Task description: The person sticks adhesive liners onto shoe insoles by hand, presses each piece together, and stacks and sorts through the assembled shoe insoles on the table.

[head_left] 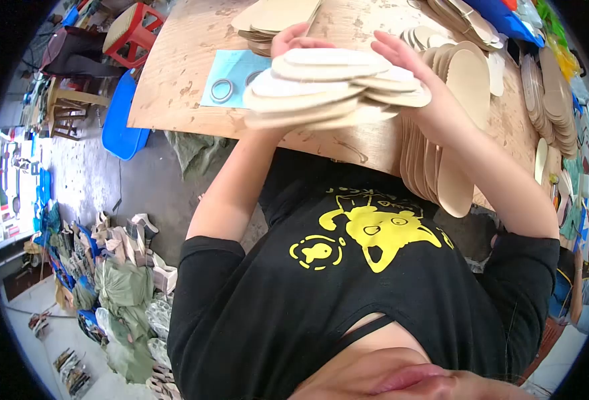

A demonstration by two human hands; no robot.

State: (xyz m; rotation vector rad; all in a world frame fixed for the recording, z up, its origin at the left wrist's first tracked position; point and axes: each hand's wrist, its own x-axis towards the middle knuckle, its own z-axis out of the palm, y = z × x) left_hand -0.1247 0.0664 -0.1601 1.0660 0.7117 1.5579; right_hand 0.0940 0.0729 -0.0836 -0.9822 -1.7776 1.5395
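Above the table's front edge, a loose pile of pale insoles (328, 83) is held between both hands, slightly blurred. My left hand (301, 39) is at the pile's left end, its fingers showing behind the top edge and the rest hidden by the insoles. My right hand (418, 67) supports the right end, fingers stretched up behind it. Under and behind the pile lies a light blue sheet (216, 70) with a round tape roll (222, 91) on it. Beside my right forearm are rows of beige insoles (469, 83).
The wooden table (174, 63) also bears a stack of insoles (274, 17) at the back and bundles (554, 93) on the right. A blue plastic tub (124, 120) and a red stool (131, 33) stand left. Wrapped bundles (124, 287) lie on the floor.
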